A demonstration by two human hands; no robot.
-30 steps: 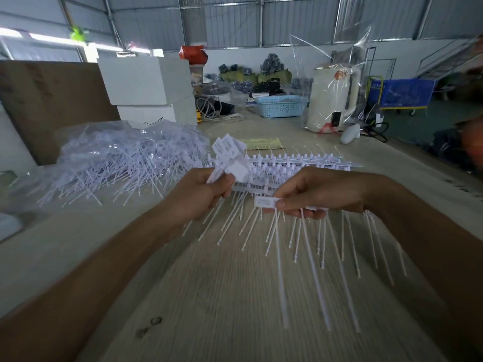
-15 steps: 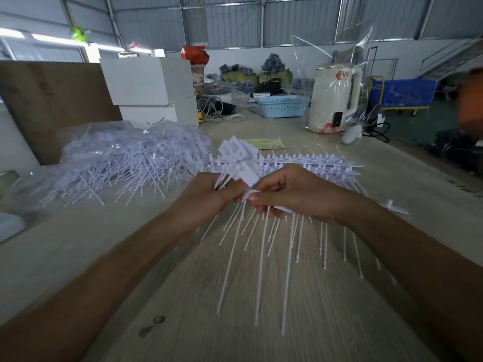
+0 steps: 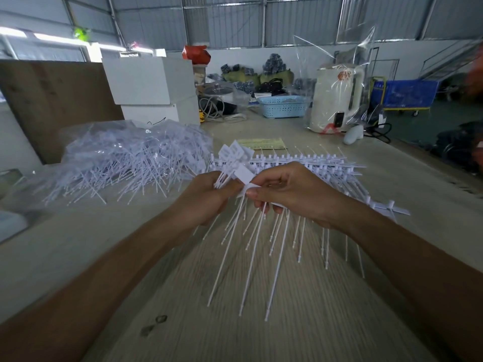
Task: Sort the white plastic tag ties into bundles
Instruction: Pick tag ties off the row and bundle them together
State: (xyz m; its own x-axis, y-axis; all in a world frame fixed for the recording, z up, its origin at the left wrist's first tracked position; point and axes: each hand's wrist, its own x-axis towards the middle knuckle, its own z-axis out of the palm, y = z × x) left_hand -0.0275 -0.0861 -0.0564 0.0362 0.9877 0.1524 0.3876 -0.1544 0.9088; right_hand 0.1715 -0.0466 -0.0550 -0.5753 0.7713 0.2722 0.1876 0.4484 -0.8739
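My left hand (image 3: 206,199) grips a small bundle of white tag ties (image 3: 234,163), their flat tag heads fanned upward above my fingers. My right hand (image 3: 290,192) pinches three more ties (image 3: 251,257) by their heads right beside the bundle; their long thin tails hang down over the table. Behind my hands lies a stack of joined tie strips (image 3: 308,165), tails pointing toward me. A large loose heap of ties (image 3: 125,163), partly in clear plastic, sits to the left.
The wooden table (image 3: 287,322) runs ahead. A stray tie piece (image 3: 389,207) lies right of my right wrist. White boxes (image 3: 151,84), a blue basket (image 3: 283,107), a wrapped white kettle (image 3: 337,100) and a yellow paper (image 3: 264,143) stand farther back. A brown board (image 3: 52,100) leans at left.
My right hand has carried three ties leftward from the strip stack up to the bundle in my left hand. Their tails now hang nearer the middle.
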